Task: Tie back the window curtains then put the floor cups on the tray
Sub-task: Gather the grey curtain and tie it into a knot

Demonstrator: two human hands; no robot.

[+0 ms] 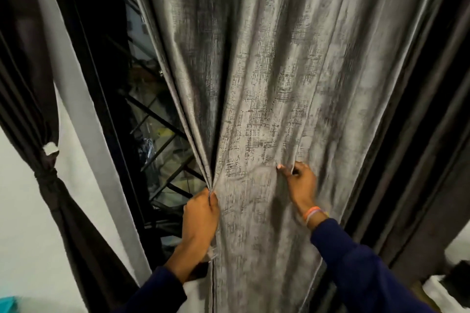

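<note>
**A:** Head view first. Where is the curtain?

**B:** The grey curtain [267,84] hangs down the middle of the view, its folds drawn together at its left edge. Left of it, the window [152,122] shows dark glass with a black diagonal grille [162,140].

**A:** And the hands?

**B:** The left hand [201,216] grips the bunched left edge of the grey curtain, fingers curled round the fabric. The right hand [300,183] is higher and to the right, pinching a fold of the same curtain between thumb and fingers. Both arms wear dark blue sleeves, and bands [311,212] circle the right wrist.

**A:** Anything else?

**B:** At far left a dark curtain [30,84] is already cinched by a tie [47,176] against the white wall [23,223], with a small white hook [50,148] just above the tie. More dark curtain [419,134] hangs at the right edge. Cups and tray are out of view.
</note>
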